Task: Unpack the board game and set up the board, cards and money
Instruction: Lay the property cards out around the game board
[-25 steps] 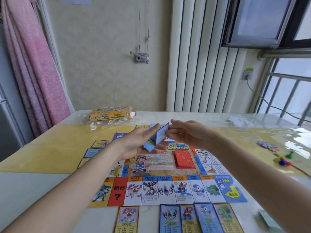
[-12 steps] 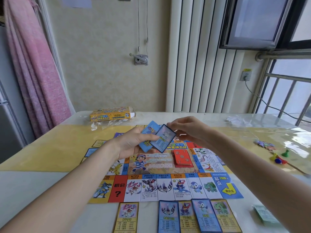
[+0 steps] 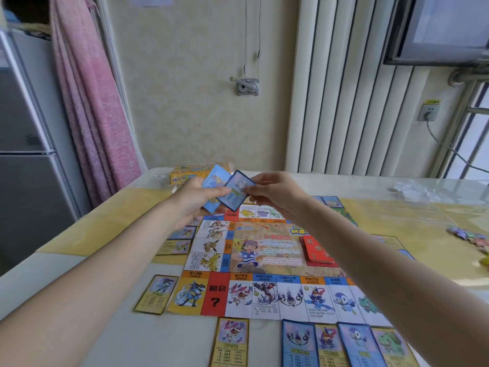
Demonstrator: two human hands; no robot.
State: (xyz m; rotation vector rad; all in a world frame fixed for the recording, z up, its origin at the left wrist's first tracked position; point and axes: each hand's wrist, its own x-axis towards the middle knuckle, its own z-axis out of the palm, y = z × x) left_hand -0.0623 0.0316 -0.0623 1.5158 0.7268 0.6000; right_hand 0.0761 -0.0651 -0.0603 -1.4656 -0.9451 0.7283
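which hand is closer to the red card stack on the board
Right. The right hand hovers beyond the red card stack, its forearm passing just beside it. The left hand, gripping blue cards, is farther left.

Pretty clearly someone's home, looks like an enclosed balcony or a corner off the kitchen. There's a silver fridge (image 3: 23, 154) on the left, a pink curtain (image 3: 92, 107) hanging next to it, and cream patterned wallpaper (image 3: 198, 102) behind. A hand-crank for a clothes-drying rack (image 3: 247, 86) is bolted to the wall with cords running up from it. To the right you get white vertical blinds (image 3: 344, 102), an open window (image 3: 444, 27), window bars and a wall socket (image 3: 428, 112) with a cable plugged in. The counter (image 3: 111, 223) has a yellow cloth under clear plastic, with a kids' board game (image 3: 264, 260) spread out on it.
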